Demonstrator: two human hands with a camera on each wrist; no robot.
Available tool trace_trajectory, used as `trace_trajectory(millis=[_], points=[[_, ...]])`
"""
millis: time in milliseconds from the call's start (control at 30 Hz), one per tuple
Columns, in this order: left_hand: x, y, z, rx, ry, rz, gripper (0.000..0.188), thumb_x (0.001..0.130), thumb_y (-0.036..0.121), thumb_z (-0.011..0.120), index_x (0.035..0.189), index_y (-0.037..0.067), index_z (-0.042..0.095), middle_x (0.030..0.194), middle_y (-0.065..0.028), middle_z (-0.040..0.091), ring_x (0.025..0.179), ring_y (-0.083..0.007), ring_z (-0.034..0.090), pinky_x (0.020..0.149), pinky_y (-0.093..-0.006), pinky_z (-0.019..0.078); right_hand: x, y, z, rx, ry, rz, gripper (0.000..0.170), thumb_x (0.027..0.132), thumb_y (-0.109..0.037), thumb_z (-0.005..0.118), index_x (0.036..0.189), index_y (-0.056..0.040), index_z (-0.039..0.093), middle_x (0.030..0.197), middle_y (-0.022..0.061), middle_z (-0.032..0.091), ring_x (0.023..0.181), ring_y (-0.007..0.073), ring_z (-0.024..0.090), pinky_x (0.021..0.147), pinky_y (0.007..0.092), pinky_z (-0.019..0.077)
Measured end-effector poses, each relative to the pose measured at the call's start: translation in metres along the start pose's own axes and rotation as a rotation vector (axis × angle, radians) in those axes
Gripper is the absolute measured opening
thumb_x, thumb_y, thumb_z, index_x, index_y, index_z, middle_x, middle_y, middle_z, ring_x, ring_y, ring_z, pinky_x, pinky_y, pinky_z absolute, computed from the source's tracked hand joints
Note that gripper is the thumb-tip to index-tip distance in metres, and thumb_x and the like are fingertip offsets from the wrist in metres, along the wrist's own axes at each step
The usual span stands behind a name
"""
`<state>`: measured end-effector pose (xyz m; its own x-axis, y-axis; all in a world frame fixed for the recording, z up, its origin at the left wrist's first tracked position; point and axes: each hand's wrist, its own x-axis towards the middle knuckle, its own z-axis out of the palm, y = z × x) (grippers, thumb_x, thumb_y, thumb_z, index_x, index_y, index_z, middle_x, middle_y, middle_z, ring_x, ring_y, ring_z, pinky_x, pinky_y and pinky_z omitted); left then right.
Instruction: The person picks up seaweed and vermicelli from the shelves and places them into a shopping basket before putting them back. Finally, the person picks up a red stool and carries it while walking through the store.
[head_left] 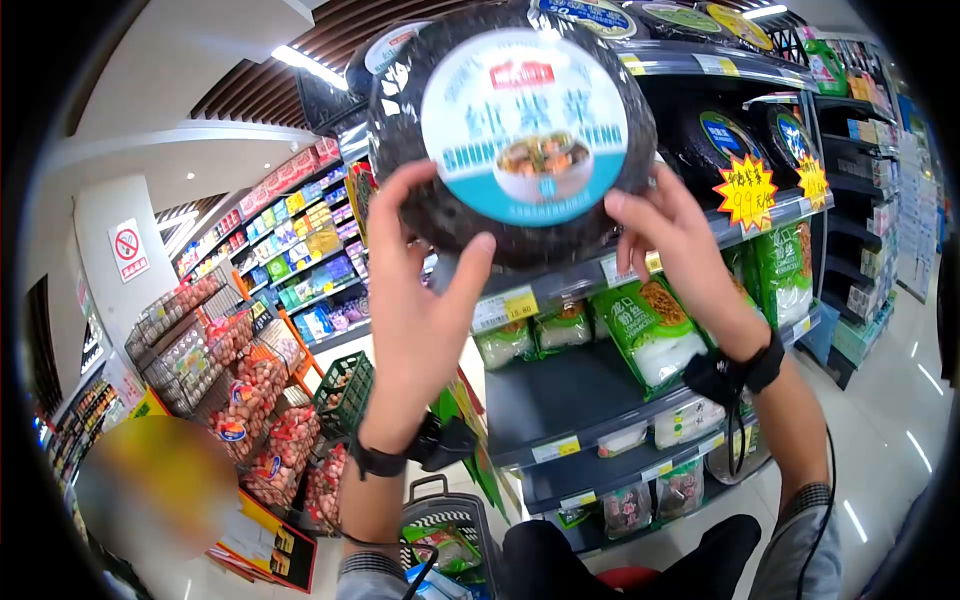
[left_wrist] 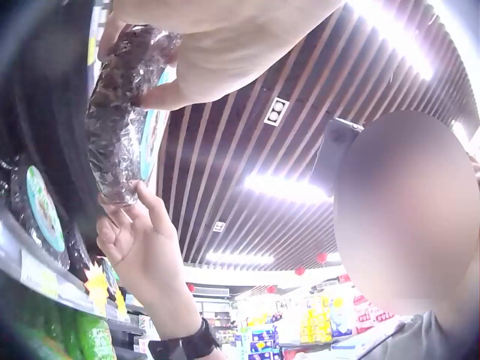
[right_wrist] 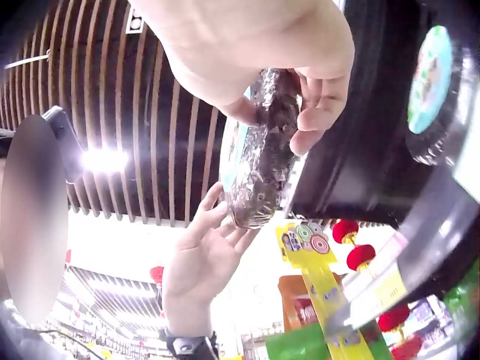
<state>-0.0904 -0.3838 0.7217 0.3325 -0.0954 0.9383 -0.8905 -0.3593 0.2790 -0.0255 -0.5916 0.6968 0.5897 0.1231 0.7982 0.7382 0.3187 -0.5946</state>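
Observation:
A big round pack of dried seaweed (head_left: pixel 400 110), dark in clear wrap with a white and teal label, is held up before the shelf, label facing me. My left hand (head_left: pixel 420 300) grips its lower left edge, thumb on the front. At the lower right edge my right hand (head_left: pixel 690 260) pinches it, thumb near the label and fingers behind. Edge-on in the left wrist view, the seaweed pack (left_wrist: pixel 116 127) sits between the left hand (left_wrist: pixel 225 52) above and the right hand (left_wrist: pixel 146 247) below.
Similar round packs (head_left: pixel 720 135) stand on the upper shelves, with starburst price signs (head_left: pixel 746 193) below. Green noodle bags (head_left: pixel 650 325) fill a lower shelf. A grey shopping basket (head_left: pixel 480 510) holding goods is at the lower middle. Wire racks of bagged goods (head_left: pixel 290 450) and a blurred person (head_left: pixel 155 490) are left.

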Motion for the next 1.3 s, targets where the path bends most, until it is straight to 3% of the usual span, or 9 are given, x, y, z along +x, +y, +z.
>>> trace_trajectory(millis=[200,400,500,767,900,933,1167,1233,1300], points=[[0.090,0.030,-0.029,0.199,-0.035,0.137,0.055,0.076,0.011,0.065,0.122,0.004,0.037,0.099,-0.0151,0.056,0.087,-0.0165,0.059,0.077,-0.0276,0.0475,0.097,-0.033,0.015,-0.174,0.062,-0.309,0.058,0.081,-0.029,0.061,0.120,0.0033,0.032,0.077,0.0112,0.056,0.044,0.0119,0.052,0.035,0.0223,0.0356],[0.128,0.018,-0.047,0.335,0.101,0.285,0.039,0.075,0.014,0.066,0.108,0.003,0.046,0.097,-0.0105,0.053,0.076,-0.0114,0.053,0.065,-0.0231,0.0444,0.117,-0.065,0.041,-0.194,0.064,-0.347,0.051,0.085,-0.017,0.055,0.121,0.0015,0.023,0.072,0.0093,0.050,0.041,0.0134,0.049,0.033,0.0236,0.0357],[0.128,-0.004,-0.052,0.447,0.161,0.291,0.036,0.075,0.015,0.066,0.105,0.003,0.047,0.095,-0.0100,0.048,0.073,-0.0122,0.048,0.066,-0.0259,0.0425,0.122,-0.047,0.040,-0.325,0.066,-0.449,0.065,0.083,-0.028,0.059,0.129,0.0014,0.024,0.083,0.0149,0.058,0.046,0.0108,0.052,0.037,0.0211,0.0379],[0.079,0.002,-0.034,0.386,0.072,0.141,0.036,0.077,0.011,0.064,0.107,0.004,0.045,0.101,-0.0122,0.043,0.080,-0.0168,0.051,0.072,-0.0297,0.0458,0.101,-0.018,0.023,-0.259,0.072,-0.220,0.069,0.080,-0.032,0.061,0.124,0.0053,0.024,0.071,0.0105,0.055,0.044,0.0147,0.054,0.036,0.0252,0.0406],[0.019,-0.008,-0.040,0.514,-0.166,0.021,0.035,0.079,0.010,0.062,0.107,0.003,0.042,0.100,-0.0109,0.041,0.080,-0.0163,0.048,0.069,-0.0274,0.0446,0.056,-0.002,0.009,-0.293,-0.067,0.020,0.059,0.082,-0.032,0.061,0.117,0.0014,0.028,0.085,0.0141,0.057,0.044,0.0122,0.053,0.033,0.0214,0.0355],[0.011,-0.009,-0.039,0.485,-0.228,-0.118,0.037,0.082,0.006,0.059,0.110,0.007,0.035,0.090,-0.0044,0.045,0.074,-0.0069,0.052,0.054,-0.0200,0.0387,0.055,0.009,0.003,-0.387,-0.129,0.104,0.063,0.081,-0.034,0.062,0.118,0.0025,0.026,0.083,0.0129,0.056,0.045,0.0121,0.053,0.033,0.0212,0.0353],[0.004,-0.055,-0.043,0.811,-0.325,-0.063,0.035,0.082,0.012,0.060,0.107,0.004,0.036,0.094,-0.0132,0.049,0.065,-0.0158,0.056,0.057,-0.0250,0.0441,0.060,0.054,0.002,-0.642,-0.197,0.171,0.058,0.077,-0.034,0.063,0.098,0.0153,0.040,0.067,0.0140,0.056,0.045,0.0192,0.057,0.041,0.0298,0.0443],[0.008,-0.046,-0.035,0.777,-0.343,-0.380,0.036,0.081,0.015,0.061,0.106,0.003,0.037,0.097,-0.0197,0.051,0.074,-0.0185,0.058,0.061,-0.0295,0.0457,0.068,0.058,0.005,-0.631,-0.236,0.149,0.057,0.078,-0.036,0.062,0.094,0.0153,0.041,0.064,0.0139,0.056,0.044,0.0200,0.058,0.041,0.0301,0.0442],[0.006,-0.058,-0.038,0.897,-0.382,-0.225,0.041,0.080,0.025,0.060,0.105,0.002,0.038,0.088,-0.0191,0.057,0.069,-0.0273,0.061,0.065,-0.0375,0.0458,0.072,0.063,0.004,-0.650,-0.259,0.160,0.056,0.079,-0.037,0.061,0.090,0.0149,0.044,0.062,0.0140,0.055,0.044,0.0206,0.058,0.041,0.0306,0.0442]])
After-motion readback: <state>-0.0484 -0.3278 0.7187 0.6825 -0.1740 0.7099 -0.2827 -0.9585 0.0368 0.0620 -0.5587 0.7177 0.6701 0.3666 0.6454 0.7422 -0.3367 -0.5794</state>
